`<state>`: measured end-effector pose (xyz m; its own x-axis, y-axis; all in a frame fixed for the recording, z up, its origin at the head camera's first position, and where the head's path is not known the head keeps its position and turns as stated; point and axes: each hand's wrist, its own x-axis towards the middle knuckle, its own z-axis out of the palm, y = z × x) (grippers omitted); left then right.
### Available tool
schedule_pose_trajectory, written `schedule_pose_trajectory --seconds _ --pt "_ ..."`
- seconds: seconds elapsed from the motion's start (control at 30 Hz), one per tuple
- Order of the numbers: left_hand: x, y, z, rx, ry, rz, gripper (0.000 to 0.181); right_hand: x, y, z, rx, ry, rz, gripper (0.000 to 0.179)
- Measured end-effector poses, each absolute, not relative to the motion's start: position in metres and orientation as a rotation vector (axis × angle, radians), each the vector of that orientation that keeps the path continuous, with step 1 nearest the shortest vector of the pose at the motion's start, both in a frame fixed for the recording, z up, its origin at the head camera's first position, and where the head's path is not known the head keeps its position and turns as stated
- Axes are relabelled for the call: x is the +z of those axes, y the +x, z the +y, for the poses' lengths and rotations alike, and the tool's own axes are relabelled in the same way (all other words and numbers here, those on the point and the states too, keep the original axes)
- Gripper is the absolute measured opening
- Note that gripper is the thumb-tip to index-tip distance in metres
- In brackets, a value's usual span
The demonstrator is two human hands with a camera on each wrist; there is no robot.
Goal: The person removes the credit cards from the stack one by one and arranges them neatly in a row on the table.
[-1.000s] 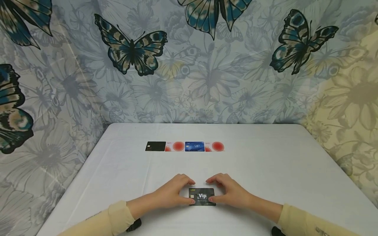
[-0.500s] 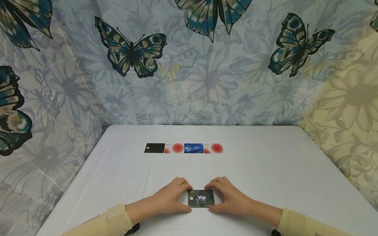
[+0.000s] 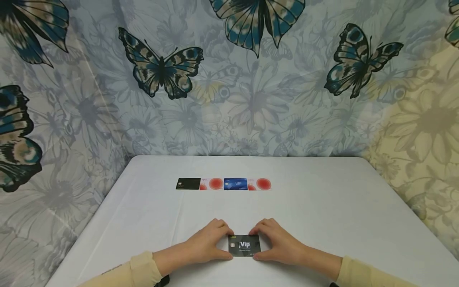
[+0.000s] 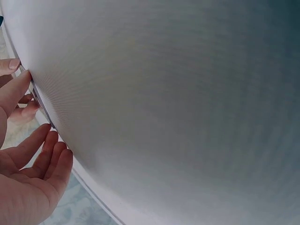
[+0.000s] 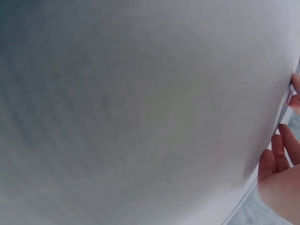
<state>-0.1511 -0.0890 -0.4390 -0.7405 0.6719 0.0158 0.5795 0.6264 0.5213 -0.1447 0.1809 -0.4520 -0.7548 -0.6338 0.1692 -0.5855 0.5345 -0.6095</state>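
Observation:
A dark grey card (image 3: 244, 246) printed "Vip" lies on the white table near its front. My left hand (image 3: 208, 243) holds the card's left side, index fingertip at the far corner and thumb at the near corner. Opposite it, my right hand (image 3: 281, 243) pinches the right side the same way. In the left wrist view the card shows only as a thin dark edge (image 4: 43, 107) between fingertips; whether other cards lie under it is hidden.
Farther back on the white table (image 3: 308, 211), a row of cards lies edge to edge: a black card (image 3: 188, 183), a red-and-white card (image 3: 216, 183), a blue VIP card (image 3: 235, 183) and another red-and-white card (image 3: 263, 183). Butterfly-patterned wall cloth (image 3: 258, 119) stands behind.
Both index fingers have come down to the card's far corners, and the thumbs have slid off its face to the near corners. The whole head view has shifted slightly downward.

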Motion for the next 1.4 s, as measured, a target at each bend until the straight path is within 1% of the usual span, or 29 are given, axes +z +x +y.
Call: schedule_pose_trajectory --seconds 0.63,0.87,1.27,1.4 --pt "-0.4397 -0.1519 -0.0887 0.735 1.044 2.678 0.047 -0.4530 -0.1488 0.1786 -0.985 -1.008 2.666 0.042" --pt "-0.4391 -0.1526 -0.0877 0.736 1.046 2.674 0.047 -0.4554 -0.1497 0.1791 -0.975 -1.062 2.692 0.042" --pt "-0.4405 -0.1529 -0.0873 0.757 1.040 2.682 0.046 -0.4537 -0.1498 0.1762 -0.943 -1.042 2.715 0.044" --pt "-0.4404 -0.1516 -0.0874 0.770 1.039 2.683 0.046 -0.4544 -0.1494 0.1763 -0.940 -1.096 2.745 0.044"
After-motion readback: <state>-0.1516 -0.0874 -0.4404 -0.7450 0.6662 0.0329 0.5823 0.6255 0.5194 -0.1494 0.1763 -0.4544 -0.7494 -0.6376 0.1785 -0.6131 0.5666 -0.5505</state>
